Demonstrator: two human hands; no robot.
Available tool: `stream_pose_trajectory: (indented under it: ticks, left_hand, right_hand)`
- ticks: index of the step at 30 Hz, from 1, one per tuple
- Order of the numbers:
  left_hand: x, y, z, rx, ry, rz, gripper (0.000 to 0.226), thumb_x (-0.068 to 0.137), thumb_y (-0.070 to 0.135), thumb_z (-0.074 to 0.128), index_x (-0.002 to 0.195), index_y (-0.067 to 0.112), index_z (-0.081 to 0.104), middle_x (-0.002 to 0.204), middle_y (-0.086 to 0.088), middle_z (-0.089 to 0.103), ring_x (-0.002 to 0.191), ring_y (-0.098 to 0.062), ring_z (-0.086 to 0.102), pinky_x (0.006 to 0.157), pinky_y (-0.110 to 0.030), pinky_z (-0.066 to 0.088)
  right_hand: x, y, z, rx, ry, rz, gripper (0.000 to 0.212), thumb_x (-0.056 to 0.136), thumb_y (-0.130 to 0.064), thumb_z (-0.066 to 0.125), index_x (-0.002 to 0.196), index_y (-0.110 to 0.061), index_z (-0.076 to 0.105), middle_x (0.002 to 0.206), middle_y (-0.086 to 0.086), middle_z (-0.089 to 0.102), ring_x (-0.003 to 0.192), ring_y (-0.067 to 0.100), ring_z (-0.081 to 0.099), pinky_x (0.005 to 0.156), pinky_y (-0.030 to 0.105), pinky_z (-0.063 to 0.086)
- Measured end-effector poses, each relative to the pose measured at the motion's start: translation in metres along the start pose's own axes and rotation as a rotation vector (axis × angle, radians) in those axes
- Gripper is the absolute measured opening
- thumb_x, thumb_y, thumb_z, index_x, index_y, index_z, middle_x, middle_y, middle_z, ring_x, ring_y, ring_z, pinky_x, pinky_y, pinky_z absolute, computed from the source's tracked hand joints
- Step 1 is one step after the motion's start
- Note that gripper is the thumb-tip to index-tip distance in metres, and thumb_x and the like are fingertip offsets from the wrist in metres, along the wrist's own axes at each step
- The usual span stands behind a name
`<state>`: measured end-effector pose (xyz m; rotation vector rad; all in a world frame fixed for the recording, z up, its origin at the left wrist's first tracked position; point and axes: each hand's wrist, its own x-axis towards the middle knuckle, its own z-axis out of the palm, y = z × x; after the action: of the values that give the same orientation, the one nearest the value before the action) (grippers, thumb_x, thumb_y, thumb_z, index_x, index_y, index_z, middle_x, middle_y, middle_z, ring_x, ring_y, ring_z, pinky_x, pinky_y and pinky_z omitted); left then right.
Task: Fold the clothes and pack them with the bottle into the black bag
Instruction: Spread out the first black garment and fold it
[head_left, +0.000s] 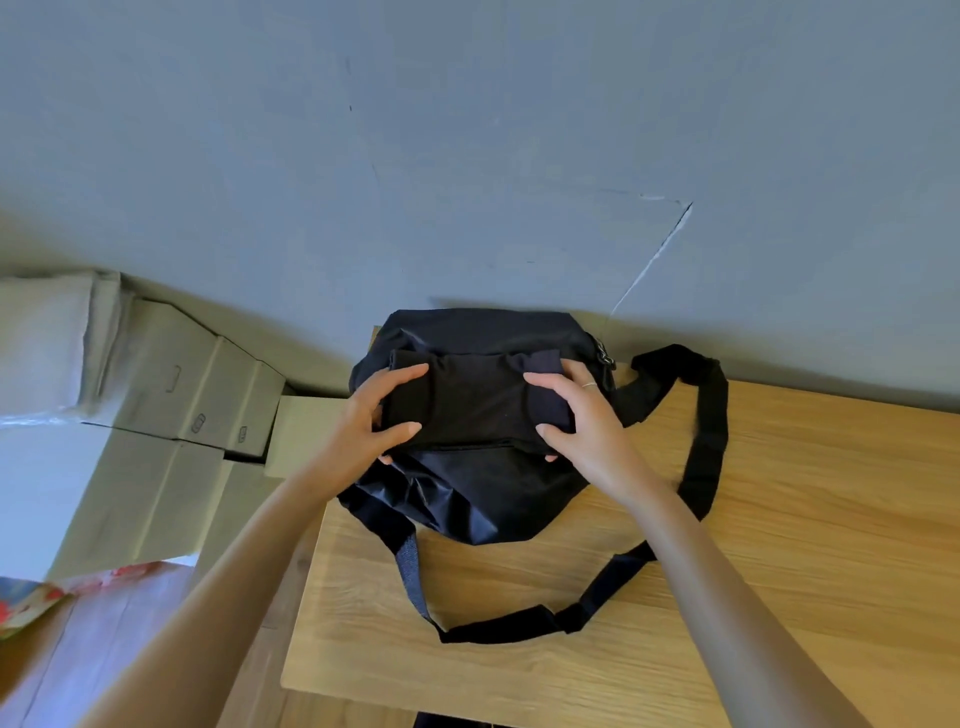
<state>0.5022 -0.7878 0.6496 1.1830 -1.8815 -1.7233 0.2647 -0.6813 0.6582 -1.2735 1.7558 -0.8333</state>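
My left hand (363, 421) and right hand (576, 415) grip the folded black cloth bundle (467, 405) endwise, its long axis lying crosswise directly atop the black fabric bag (467, 499).

Arms: both bare from forearm to wrist, no sleeves in view.
Left hand (363, 428): bare, short plain nails.
Right hand (582, 415): bare, with a thin silver ring (589, 385) on one finger.
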Motion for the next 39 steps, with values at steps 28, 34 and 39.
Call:
stream_pose_trajectory:
  ticks: [28,34,39]
  left_hand:
    - [0.020,-0.018,0.009,0.474,-0.046,-0.035,0.062,0.084,0.012,0.067,0.115,0.058,0.039,0.102,0.015,0.040,0.067,-0.010,0.045,0.069,-0.026,0.047]
    - [0.017,-0.001,0.011,0.852,0.003,-0.092,0.050,0.091,0.033,0.058,0.136,0.041,0.040,0.125,-0.001,0.033,0.090,-0.016,0.051,0.077,-0.034,0.051]
    - [0.011,0.019,0.029,1.024,0.158,0.293,0.049,0.093,0.051,0.037,0.138,0.034,0.043,0.141,-0.004,0.035,0.124,-0.027,0.033,0.097,-0.045,0.038]
  right_hand:
    - [0.015,0.018,0.002,-0.360,-0.067,0.083,0.063,0.086,-0.004,0.064,0.140,-0.026,0.040,0.149,-0.001,0.022,0.122,0.022,0.047,0.094,0.026,0.042]
    - [0.014,0.011,-0.002,-0.377,-0.019,0.024,0.062,0.089,-0.014,0.063,0.144,-0.028,0.035,0.148,0.003,0.026,0.118,0.019,0.050,0.095,0.030,0.044]
    - [0.009,0.014,-0.024,-0.612,0.201,-0.140,0.057,0.084,-0.010,0.067,0.137,-0.019,0.046,0.135,0.003,0.045,0.112,0.017,0.051,0.094,0.032,0.047]
